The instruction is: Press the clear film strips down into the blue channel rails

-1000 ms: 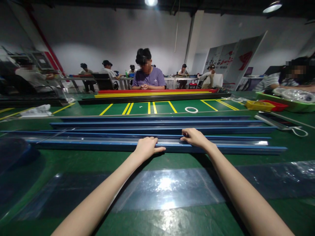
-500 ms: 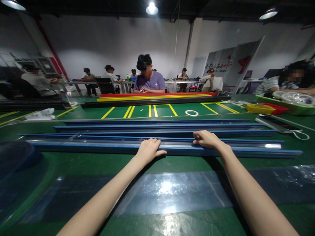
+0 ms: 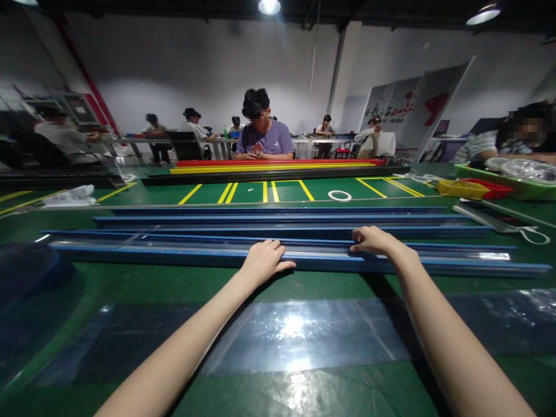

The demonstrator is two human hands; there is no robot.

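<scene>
A long blue channel strip (image 3: 456, 267) lies across the green table in front of me, with clear plastic (image 3: 321, 251) showing along its trough. My left hand (image 3: 264, 260) rests over the channel near its middle, fingers bent across it and thumb along the near wall. To the right, my right hand (image 3: 371, 240) is closed, its curled fingertips dipping into the trough. What those fingertips pinch is hidden. Just behind lie further blue channels (image 3: 208, 221), roughly parallel. A wide clear plastic sheet (image 3: 304, 333) lies flat between my forearms and the near channel.
Red, yellow and black strips (image 3: 269, 171) lie farther back, before a person in a purple shirt (image 3: 271, 139). A white ring (image 3: 339, 196) lies on the table. At right are a phone (image 3: 490, 214), a yellow tray (image 3: 463, 189) and a green bin (image 3: 521, 188).
My right hand has shifted slightly to the right. The near channel's right end also appears farther right. My left hand stays almost in place, and the view has tilted a little.
</scene>
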